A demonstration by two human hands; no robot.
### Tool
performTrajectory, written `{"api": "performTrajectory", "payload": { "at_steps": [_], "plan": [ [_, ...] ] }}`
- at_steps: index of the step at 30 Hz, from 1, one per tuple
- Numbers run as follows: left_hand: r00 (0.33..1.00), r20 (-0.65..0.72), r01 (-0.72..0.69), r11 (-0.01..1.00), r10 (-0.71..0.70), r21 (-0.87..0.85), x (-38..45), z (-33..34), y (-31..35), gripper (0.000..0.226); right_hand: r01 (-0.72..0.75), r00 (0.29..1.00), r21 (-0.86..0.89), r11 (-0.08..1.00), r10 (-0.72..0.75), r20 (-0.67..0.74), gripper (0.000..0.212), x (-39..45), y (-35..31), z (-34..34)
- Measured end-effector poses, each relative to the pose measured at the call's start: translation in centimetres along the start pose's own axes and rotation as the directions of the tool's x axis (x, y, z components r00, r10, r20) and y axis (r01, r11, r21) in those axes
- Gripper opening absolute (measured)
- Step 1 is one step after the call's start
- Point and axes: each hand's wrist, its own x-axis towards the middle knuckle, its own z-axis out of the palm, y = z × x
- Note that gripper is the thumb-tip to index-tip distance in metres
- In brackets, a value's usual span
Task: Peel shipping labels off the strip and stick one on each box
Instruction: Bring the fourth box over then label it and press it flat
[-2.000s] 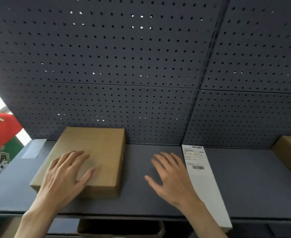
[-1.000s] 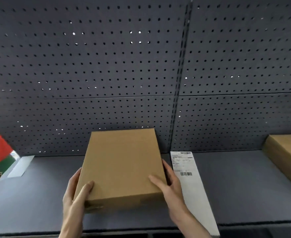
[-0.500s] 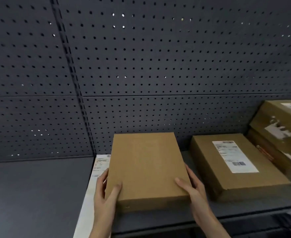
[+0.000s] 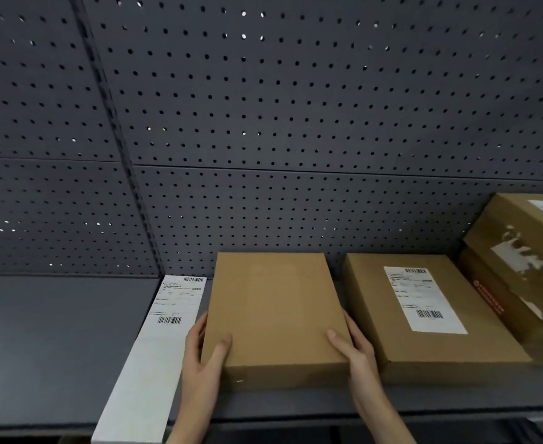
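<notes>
Now both hands are clamping the plain box (image 4: 273, 315): left hand (image 4: 199, 354) w/ thumb on top, fingers curled round its left edge; right hand (image 4: 356, 350) mirroring. Label strip (image 4: 164, 331) is lying just outside the left fingers, labelled box (image 4: 424, 315) just beyond the right. Prob. best setting it down flat btwn those 2, w/o catching the strip.

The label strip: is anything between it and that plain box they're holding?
Only the left hand, which grips the plain box's left edge right beside the label strip. The box's top is bare, with nothing lying on it. The right hand holds the far edge.
</notes>
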Motion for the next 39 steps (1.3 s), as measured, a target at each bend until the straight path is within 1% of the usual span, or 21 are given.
{"api": "performTrajectory", "payload": {
  "at_steps": [3, 7, 10, 12, 13, 14, 16, 17, 18, 19, 20, 22, 23, 25, 26, 27, 28, 32, 35, 37, 39],
  "plan": [
    [1.000, 0.011, 0.005, 1.000, -0.005, -0.007, 0.0, -0.1, -0.1, 0.052, -0.008, 1.000, -0.003, 1.000, 0.008, -0.005, 0.103, 0.0, 0.1, 0.0],
    [0.999, 0.033, 0.010, 1.000, -0.010, -0.013, 0.0, -0.3, 0.2, 0.050, -0.022, 1.000, -0.015, 1.000, 0.022, -0.013, 0.101, -0.2, -0.3, 0.2],
    [0.998, 0.056, 0.004, 1.000, -0.005, 0.023, 0.5, -0.8, 0.5, 0.050, 0.007, 1.000, -0.101, 0.995, -0.008, -0.008, 0.105, -0.8, -1.0, 0.3],
    [0.996, 0.085, -0.005, 0.998, 0.000, 0.065, 1.1, -1.6, 0.7, 0.050, 0.075, 0.996, -0.233, 0.970, -0.083, -0.026, 0.083, -1.2, -1.4, 0.5],
    [0.996, 0.093, -0.019, 0.995, 0.011, 0.094, 1.4, -2.1, 1.0, 0.050, 0.136, 0.987, -0.308, 0.942, -0.157, -0.046, 0.069, -1.5, -1.7, 0.7],
    [0.994, 0.099, -0.051, 0.990, 0.038, 0.133, 1.8, -2.7, 1.4, 0.048, 0.208, 0.967, -0.391, 0.896, -0.249, -0.056, 0.061, -1.8, -1.9, 0.9],
    [0.981, 0.149, -0.161, 0.956, 0.127, 0.246, 2.5, -4.4, 2.5, 0.042, 0.349, 0.902, -0.581, 0.735, -0.431, -0.004, 0.055, -2.3, -2.2, 1.8],
    [0.964, 0.196, -0.238, 0.918, 0.182, 0.318, 2.8, -5.4, 2.9, 0.039, 0.410, 0.865, -0.665, 0.624, -0.497, 0.067, 0.055, -2.6, -2.1, 2.8],
    [0.937, 0.256, -0.329, 0.847, 0.238, 0.417, 3.1, -6.6, 3.1, 0.035, 0.457, 0.833, -0.731, 0.506, -0.532, 0.152, 0.056, -2.9, -1.8, 3.9],
    [0.904, 0.322, -0.418, 0.740, 0.281, 0.527, 3.4, -8.0, 3.1, 0.035, 0.502, 0.802, -0.771, 0.393, -0.546, 0.243, 0.056, -3.5, -1.3, 5.4],
    [0.871, 0.383, -0.490, 0.601, 0.308, 0.632, 3.7, -9.5, 3.1, 0.039, 0.548, 0.763, -0.789, 0.278, -0.552, 0.336, 0.054, -4.1, -0.6, 6.9],
    [0.807, 0.488, -0.585, 0.337, 0.332, 0.738, 4.5, -12.5, 2.5, 0.041, 0.662, 0.634, -0.749, 0.033, -0.559, 0.535, 0.047, -5.4, 1.1, 10.2],
    [0.789, 0.528, -0.606, 0.251, 0.315, 0.755, 4.9, -14.0, 2.1, 0.039, 0.721, 0.551, -0.690, -0.065, -0.550, 0.628, 0.043, -6.1, 2.1, 11.7],
    [0.771, 0.583, -0.627, 0.141, 0.258, 0.766, 5.3, -16.7, 1.1, 0.038, 0.816, 0.401, -0.549, -0.182, -0.506, 0.764, 0.035, -7.2, 4.4, 14.5],
    [0.765, 0.603, -0.635, 0.110, 0.228, 0.764, 5.5, -17.9, 0.6, 0.039, 0.841, 0.350, -0.494, -0.221, -0.473, 0.808, 0.034, -7.5, 5.5, 15.6],
    [0.757, 0.618, -0.645, 0.094, 0.211, 0.758, 5.5, -18.8, 0.0, 0.039, 0.855, 0.319, -0.453, -0.252, -0.434, 0.843, 0.034, -7.7, 6.8, 16.5],
    [0.752, 0.629, -0.653, 0.090, 0.198, 0.752, 5.6, -19.5, -0.4, 0.040, 0.863, 0.308, -0.428, -0.269, -0.390, 0.868, 0.037, -7.8, 8.0, 17.2],
    [0.730, 0.653, -0.681, 0.141, 0.202, 0.718, 5.2, -20.5, -1.3, 0.042, 0.861, 0.341, -0.402, -0.311, -0.232, 0.911, 0.047, -7.5, 11.6, 18.1],
    [0.722, 0.658, -0.691, 0.170, 0.212, 0.703, 5.2, -20.7, -1.6, 0.043, 0.837, 0.322, -0.414, -0.357, -0.290, 0.901, 0.034, -7.7, 12.6, 18.2],
    [0.724, 0.655, -0.689, 0.196, 0.214, 0.698, 5.3, -20.8, -1.7, 0.043, 0.822, 0.306, -0.428, -0.376, -0.343, 0.888, 0.031, -8.0, 13.0, 18.2],
    [0.731, 0.645, -0.682, 0.240, 0.220, 0.691, 5.5, -20.7, -1.7, 0.042, 0.810, 0.291, -0.435, -0.393, -0.374, 0.881, 0.023, -8.2, 13.2, 18.1]
  ]
}}
